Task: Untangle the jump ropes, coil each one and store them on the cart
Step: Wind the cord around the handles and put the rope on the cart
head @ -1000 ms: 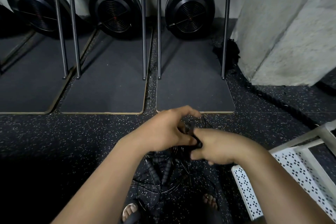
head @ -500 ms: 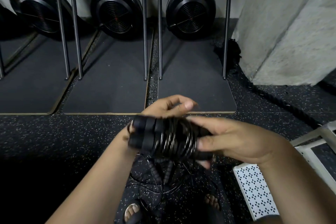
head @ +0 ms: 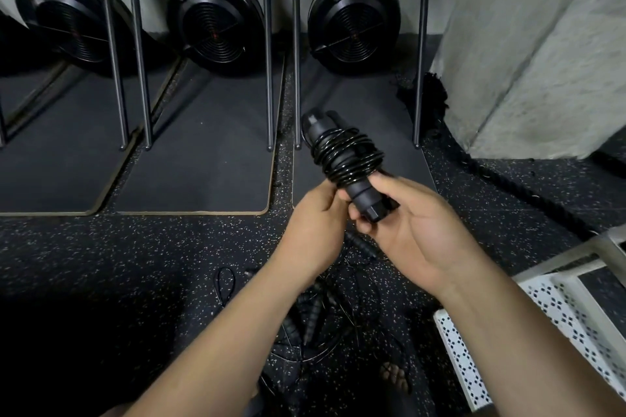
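At the feet, a tangle of jump ropes (head: 313,315) lies on the speckled floor, so most of the work looks left to do. Just right stands the white cart (head: 455,349); the part of its perforated shelf in view holds no rope. Further out, the left hand (head: 313,230) and right hand (head: 418,230) both curl round the near end of one coiled rope (head: 342,154), cord wound about its handles, seemingly ready to store.
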